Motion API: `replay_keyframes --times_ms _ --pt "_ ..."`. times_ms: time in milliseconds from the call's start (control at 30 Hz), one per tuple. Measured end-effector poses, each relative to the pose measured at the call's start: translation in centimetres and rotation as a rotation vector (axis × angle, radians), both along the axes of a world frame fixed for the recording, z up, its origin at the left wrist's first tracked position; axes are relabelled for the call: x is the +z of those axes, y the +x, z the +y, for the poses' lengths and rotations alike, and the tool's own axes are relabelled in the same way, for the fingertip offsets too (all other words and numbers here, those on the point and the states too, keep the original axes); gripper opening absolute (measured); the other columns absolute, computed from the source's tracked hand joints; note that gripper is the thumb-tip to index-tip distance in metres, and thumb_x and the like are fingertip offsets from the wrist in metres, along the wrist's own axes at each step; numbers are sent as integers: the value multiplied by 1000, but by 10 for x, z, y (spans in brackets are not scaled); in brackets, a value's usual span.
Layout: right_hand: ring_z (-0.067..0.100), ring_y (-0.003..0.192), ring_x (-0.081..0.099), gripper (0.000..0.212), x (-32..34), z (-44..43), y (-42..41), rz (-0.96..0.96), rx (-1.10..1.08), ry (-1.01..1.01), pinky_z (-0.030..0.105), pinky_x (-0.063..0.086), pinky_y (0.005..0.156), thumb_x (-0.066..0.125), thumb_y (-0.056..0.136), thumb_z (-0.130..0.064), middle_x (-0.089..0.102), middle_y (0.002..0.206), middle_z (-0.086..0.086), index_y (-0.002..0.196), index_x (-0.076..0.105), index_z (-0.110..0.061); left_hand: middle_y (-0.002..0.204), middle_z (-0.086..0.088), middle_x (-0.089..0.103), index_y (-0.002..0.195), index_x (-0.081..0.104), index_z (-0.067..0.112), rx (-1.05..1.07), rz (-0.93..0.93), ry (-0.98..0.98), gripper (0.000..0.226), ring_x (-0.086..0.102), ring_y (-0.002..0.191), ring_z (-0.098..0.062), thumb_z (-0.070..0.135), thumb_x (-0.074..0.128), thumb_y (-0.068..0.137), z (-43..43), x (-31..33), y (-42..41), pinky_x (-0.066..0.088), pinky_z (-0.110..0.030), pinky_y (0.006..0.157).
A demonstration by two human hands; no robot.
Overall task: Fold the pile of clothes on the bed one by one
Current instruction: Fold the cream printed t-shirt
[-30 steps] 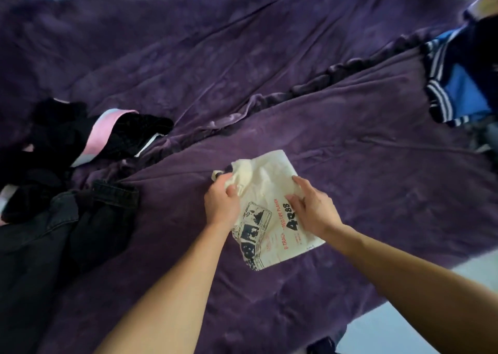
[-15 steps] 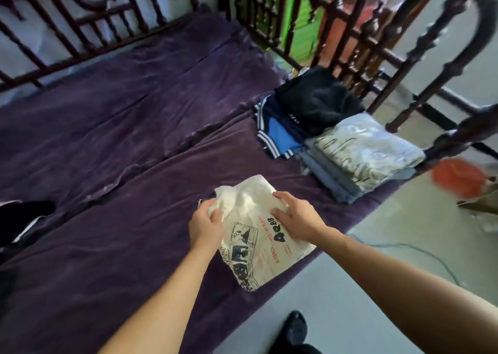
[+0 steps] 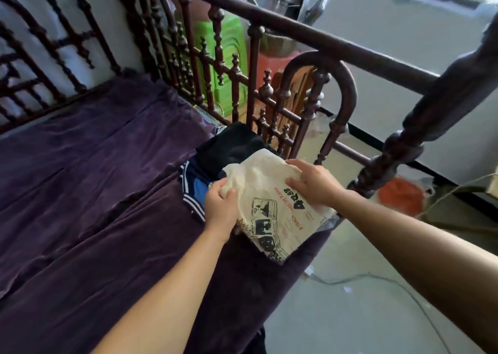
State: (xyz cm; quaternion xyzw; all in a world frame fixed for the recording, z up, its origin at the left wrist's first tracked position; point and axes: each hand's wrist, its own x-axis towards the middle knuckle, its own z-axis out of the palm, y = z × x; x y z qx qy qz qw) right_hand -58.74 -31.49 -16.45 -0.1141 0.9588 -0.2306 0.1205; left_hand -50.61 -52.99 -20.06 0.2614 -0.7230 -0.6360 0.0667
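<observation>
**Folded shirt at the bed's corner, both your hands on it**

The shirt (image 3: 272,205) is a folded cream square with black picture panels and red lettering facing up. It sits at the near right corner of the bed, and its lower corner juts past the mattress edge over the floor (image 3: 350,313). Whether it rests fully on what lies beneath cannot be told.

Your left hand (image 3: 221,208) grasps the shirt's left edge, its fingers curled round a bunched fold and the thumb on top. Your right hand (image 3: 312,184) lies palm down on the shirt's upper right part with its fingers spread and lightly bent. It presses the cloth and wraps round no edge.

Just behind the shirt lies a black garment (image 3: 231,149), partly covered by the shirt's far edge. To the left of that is a blue garment (image 3: 192,189) with white stripes, touching your left hand. A sliver of grey fabric (image 3: 327,223) shows under the shirt's right corner.

All of this lies on a purple blanket (image 3: 94,192) that covers the bed. The dark turned-wood bed frame (image 3: 296,30) rises behind and to the right, with green stools (image 3: 226,57) visible through its spindles. On the floor, an orange object (image 3: 398,194) sits beyond the post, and a thin cable (image 3: 377,278) trails nearby.
</observation>
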Motion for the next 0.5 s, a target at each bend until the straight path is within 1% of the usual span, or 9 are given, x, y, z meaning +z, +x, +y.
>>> replay_keyframes --times_ms 67,133,200,233,267,333,367,433,500 --pt "15 77 65 44 -9 18 -32 10 -28 79 33 58 64 54 92 -48 68 102 -3 134 42 -42 119 1 60 128 55 20 -85 -46 15 40 57 107 -15 22 55 89 16 -15 -28 50 -35 94" --pt "19 83 64 45 -26 34 -62 -38 -84 181 33 55 67 52 92 -48 67 109 1 135 42 -41 128 0 55 136 48 22 -238 -159 -83 45 54 112 -17 27 55 92 30 -38 -53 46 -31 95" --pt "26 97 62 44 -47 50 -83 -86 -84 291 35 53 76 49 94 -47 63 122 5 136 41 -35 133 -2 49 140 42 25 -372 -336 -310 48 52 115 -22 34 52 93 38 -60 -71 45 -33 94" --pt "29 105 60 44 -57 57 -88 -72 -57 343 37 51 82 48 95 -48 60 126 6 136 41 -32 134 -4 45 141 40 25 -407 -396 -438 49 50 117 -23 36 49 94 40 -69 -78 44 -34 94" --pt "29 113 55 46 -68 61 -90 -38 -19 375 39 48 88 47 95 -50 56 132 7 136 40 -31 137 -4 40 142 38 26 -428 -406 -567 50 46 119 -23 38 45 95 42 -76 -83 42 -35 94" --pt "28 131 40 57 -90 64 -83 9 78 399 43 38 101 42 92 -59 40 148 5 143 33 -34 145 -3 31 144 34 30 -519 -293 -822 49 36 127 -23 41 36 96 47 -88 -93 37 -38 99" --pt "27 140 28 64 -101 62 -77 5 137 414 46 31 107 37 90 -65 27 156 4 146 26 -37 151 -4 25 145 31 32 -603 -242 -919 50 29 134 -25 44 32 97 50 -95 -98 33 -41 105" --pt "25 148 2 74 -122 60 -64 -56 219 451 50 14 115 22 85 -77 4 162 0 150 11 -43 159 -5 8 148 21 36 -773 -248 -988 53 9 145 -27 53 25 97 55 -110 -105 17 -46 114" --pt "24 147 -16 79 -145 63 -52 -119 227 477 53 1 116 7 81 -83 -13 161 -2 150 -3 -45 161 -2 -9 150 8 40 -875 -334 -976 58 -7 147 -25 60 18 96 57 -132 -104 5 -48 117"
